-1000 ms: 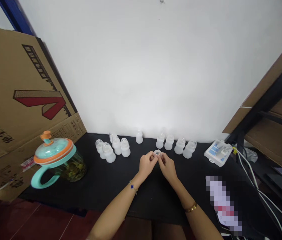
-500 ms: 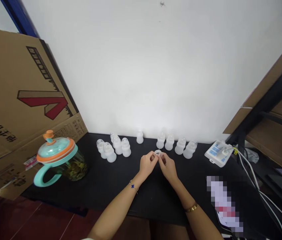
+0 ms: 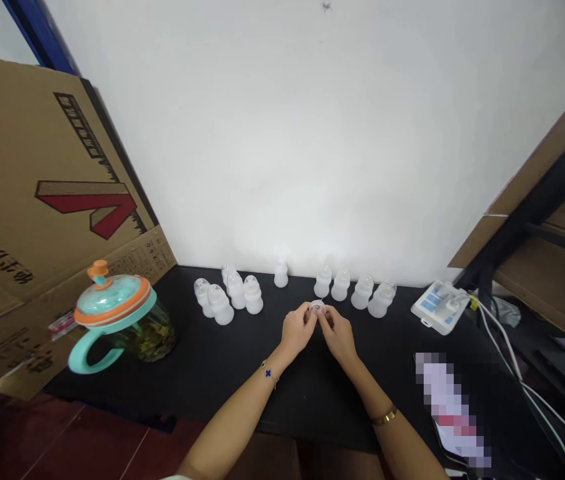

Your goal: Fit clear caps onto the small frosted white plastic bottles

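Over the middle of the black table, my left hand (image 3: pixel 297 329) and my right hand (image 3: pixel 337 333) meet fingertip to fingertip. Both are closed on a small whitish, see-through bottle ring (image 3: pixel 318 306), pinched from either side. Fingers hide its lower part. Behind the hands, slightly right, stands a row of several frosted baby bottles (image 3: pixel 341 285) with clear caps. Another group of such bottles (image 3: pixel 221 307) is to the left of my left hand. A single bottle (image 3: pixel 281 275) stands by the wall between the two groups.
At the left stands a large teal and orange lidded jug (image 3: pixel 112 313) beside a cardboard box (image 3: pixel 22 167). A white box with a plug (image 3: pixel 439 307) and white cables (image 3: pixel 507 347) are at the right. A blurred-out flat object (image 3: pixel 455 413) lies near the front right of the table (image 3: pixel 202 380).
Both hands stay in nearly the same place, and the ring between the fingertips looks slightly turned. The bottles have not moved.
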The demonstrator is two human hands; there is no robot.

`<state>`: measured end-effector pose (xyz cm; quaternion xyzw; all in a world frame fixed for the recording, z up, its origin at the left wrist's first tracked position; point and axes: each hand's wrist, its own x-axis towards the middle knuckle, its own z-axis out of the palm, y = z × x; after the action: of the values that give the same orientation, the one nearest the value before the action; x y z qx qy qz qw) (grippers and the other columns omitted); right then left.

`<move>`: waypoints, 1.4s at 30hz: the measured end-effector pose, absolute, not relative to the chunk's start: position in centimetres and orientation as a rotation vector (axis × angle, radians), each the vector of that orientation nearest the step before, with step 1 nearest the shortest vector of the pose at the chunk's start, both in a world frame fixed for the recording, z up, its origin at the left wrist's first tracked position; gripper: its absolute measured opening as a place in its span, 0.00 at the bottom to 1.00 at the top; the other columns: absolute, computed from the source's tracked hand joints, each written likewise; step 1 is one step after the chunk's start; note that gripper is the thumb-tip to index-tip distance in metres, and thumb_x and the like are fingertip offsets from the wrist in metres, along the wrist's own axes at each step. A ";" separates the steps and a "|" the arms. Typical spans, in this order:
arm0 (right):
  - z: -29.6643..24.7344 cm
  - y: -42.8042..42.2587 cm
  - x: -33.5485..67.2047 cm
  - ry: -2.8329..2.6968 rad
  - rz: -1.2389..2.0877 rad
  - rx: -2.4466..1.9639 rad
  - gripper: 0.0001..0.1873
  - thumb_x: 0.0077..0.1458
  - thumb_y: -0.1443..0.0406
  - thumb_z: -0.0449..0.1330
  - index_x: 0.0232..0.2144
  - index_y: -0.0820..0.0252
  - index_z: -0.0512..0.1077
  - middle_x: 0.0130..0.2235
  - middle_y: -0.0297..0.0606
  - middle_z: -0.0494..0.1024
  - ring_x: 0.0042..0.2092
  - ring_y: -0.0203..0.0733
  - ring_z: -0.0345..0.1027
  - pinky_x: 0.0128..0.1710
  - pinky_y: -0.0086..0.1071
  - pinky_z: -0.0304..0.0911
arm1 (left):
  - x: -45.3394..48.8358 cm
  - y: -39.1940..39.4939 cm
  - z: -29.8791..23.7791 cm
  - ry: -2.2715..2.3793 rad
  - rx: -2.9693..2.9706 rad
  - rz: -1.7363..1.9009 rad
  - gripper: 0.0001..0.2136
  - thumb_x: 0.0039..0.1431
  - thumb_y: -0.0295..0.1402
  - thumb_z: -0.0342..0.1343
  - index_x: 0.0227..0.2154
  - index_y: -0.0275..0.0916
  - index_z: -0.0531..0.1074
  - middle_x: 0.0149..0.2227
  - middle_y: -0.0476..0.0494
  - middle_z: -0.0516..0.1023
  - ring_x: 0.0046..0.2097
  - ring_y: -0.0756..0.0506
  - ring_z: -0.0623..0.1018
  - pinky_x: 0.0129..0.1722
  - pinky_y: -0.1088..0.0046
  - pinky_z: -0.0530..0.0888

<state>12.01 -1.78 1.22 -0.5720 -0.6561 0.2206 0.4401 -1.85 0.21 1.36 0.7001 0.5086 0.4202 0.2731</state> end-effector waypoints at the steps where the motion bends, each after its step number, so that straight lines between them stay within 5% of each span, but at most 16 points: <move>1: 1.2 -1.8 12.0 -1.630 0.555 -1.418 0.18 0.65 0.51 0.50 0.41 0.55 0.73 0.30 0.35 0.79 0.31 0.42 0.73 0.31 0.30 0.61 | -1.8 0.2 1.3 1.381 1.887 1.123 0.12 0.66 0.38 0.48 0.29 0.40 0.70 0.24 0.51 0.76 0.26 0.49 0.74 0.29 0.75 0.63; 13: 1.5 -1.8 12.0 -1.669 0.508 -1.490 0.18 0.65 0.52 0.50 0.40 0.54 0.74 0.30 0.34 0.80 0.31 0.43 0.74 0.30 0.30 0.59 | -1.8 0.4 1.1 1.450 1.940 1.057 0.13 0.69 0.39 0.45 0.30 0.42 0.68 0.26 0.50 0.77 0.28 0.47 0.77 0.30 0.74 0.64; 25: 1.0 -1.4 12.3 -1.642 0.494 -1.517 0.17 0.64 0.53 0.50 0.44 0.54 0.73 0.35 0.36 0.80 0.33 0.43 0.73 0.32 0.32 0.62 | -1.7 0.2 1.0 1.434 2.122 1.117 0.11 0.69 0.35 0.46 0.44 0.42 0.72 0.39 0.46 0.80 0.35 0.46 0.77 0.38 0.72 0.69; 31: 0.8 -1.2 12.3 -1.680 0.521 -1.485 0.19 0.65 0.52 0.49 0.45 0.54 0.73 0.37 0.38 0.81 0.34 0.44 0.74 0.33 0.33 0.64 | -1.8 0.5 0.9 1.427 2.014 1.080 0.10 0.67 0.35 0.48 0.34 0.41 0.73 0.31 0.47 0.79 0.32 0.46 0.76 0.34 0.72 0.67; 42: 1.8 -1.8 12.3 -1.767 0.452 -1.619 0.19 0.67 0.54 0.45 0.44 0.54 0.71 0.40 0.38 0.80 0.36 0.45 0.74 0.35 0.33 0.60 | -1.7 0.5 1.0 1.380 1.976 1.123 0.11 0.67 0.38 0.47 0.34 0.42 0.73 0.29 0.49 0.78 0.30 0.48 0.76 0.33 0.74 0.67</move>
<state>12.29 -1.76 1.85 -0.6234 -0.6803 0.1739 0.3440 -1.73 0.48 0.98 0.7217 0.5040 0.4100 0.2388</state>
